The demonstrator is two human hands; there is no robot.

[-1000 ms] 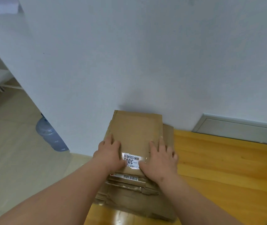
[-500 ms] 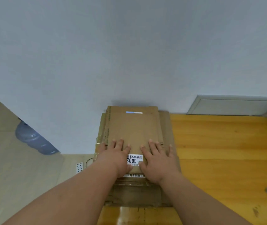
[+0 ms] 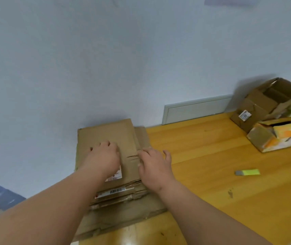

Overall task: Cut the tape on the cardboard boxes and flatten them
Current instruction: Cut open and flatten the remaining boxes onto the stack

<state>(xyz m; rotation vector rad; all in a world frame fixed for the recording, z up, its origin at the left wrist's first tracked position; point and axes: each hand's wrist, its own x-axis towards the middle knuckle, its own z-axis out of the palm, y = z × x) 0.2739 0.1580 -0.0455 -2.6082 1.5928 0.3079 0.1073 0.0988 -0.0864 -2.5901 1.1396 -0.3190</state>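
Cardboard boxes: several already flattened, stacked (image 3: 105,137) at the left end of the wooden table (image 3: 212,183) against the wall. My left hand (image 3: 104,156) presses on the top sheet, fingers bent under, gripping nothing I can see; my right hand (image 3: 153,163) rests loosely spread on the stack's right edge. Left to do, by my judgement: open brown box (image 3: 267,101) and orange box (image 3: 281,138), far right, partly cropped. Yellow-green cutter (image 3: 247,172) lies untouched between. Labels unreadable.

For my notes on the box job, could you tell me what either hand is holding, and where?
Nothing is held: the left hand and right hand just rest on the flattened cardboard.
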